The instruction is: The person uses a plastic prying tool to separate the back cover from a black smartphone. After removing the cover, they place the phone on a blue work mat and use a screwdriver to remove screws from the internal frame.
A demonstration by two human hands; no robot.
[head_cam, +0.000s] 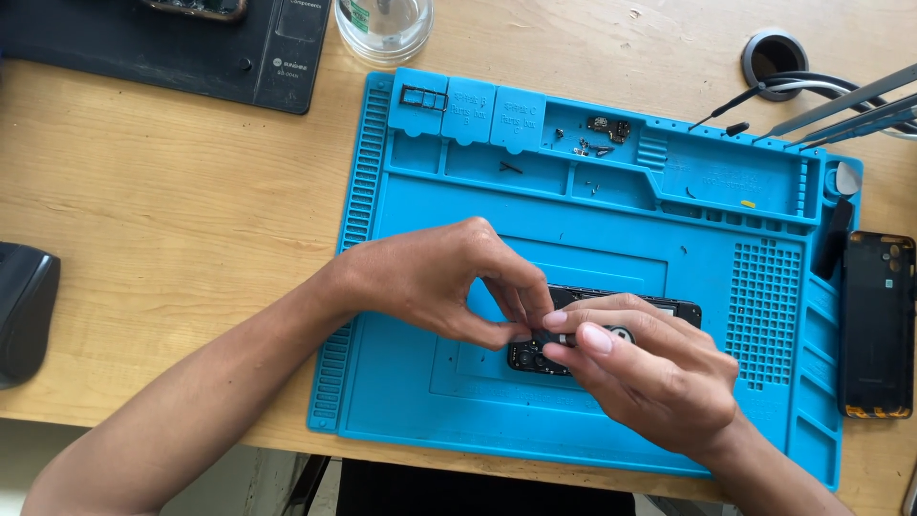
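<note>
An opened black phone body (669,309) lies across the middle of a blue silicone repair mat (411,382). My left hand (435,282) comes in from the left, its fingertips pinched at the phone's left end. My right hand (650,368) reaches in from the lower right and covers much of the phone; thumb and forefinger pinch a small dark part (559,337) right where the left fingertips meet them. Most of the phone's inside is hidden by both hands.
The phone's black back cover (877,325) lies at the right edge of the mat. Tiny screws and parts (602,134) sit in the mat's top trays. Tweezers and tools (841,113), a cable hole (774,53), a glass jar (384,27), a black pad (162,43) and a mouse (24,311) surround it.
</note>
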